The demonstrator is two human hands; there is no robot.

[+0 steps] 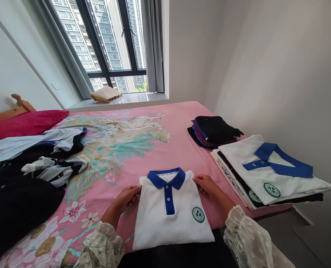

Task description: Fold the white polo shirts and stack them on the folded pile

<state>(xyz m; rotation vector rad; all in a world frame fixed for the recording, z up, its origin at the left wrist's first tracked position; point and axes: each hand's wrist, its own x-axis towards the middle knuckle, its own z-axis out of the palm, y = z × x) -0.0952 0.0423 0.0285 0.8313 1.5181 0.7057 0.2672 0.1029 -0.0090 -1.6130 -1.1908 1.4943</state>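
A white polo shirt point(154, 208) with a blue collar, a blue button placket and a round green badge lies folded flat in front of me, its collar away from me. My left hand point(127, 197) pinches its left shoulder edge. At the opposite shoulder, my right hand point(206, 185) has thumb and fingers closed on the fabric. The shirt's lower edge reaches the near side of the bed, above something black.
On the right, a stack of folded shirts point(243, 152) is topped by another white polo. Behind it sits a pile of dark folded clothes point(215, 128). Loose clothes point(22, 197) and a red pillow point(28, 124) lie left on the pink bedsheet point(179, 149). A beige cloth bundle point(106, 94) rests on the windowsill.
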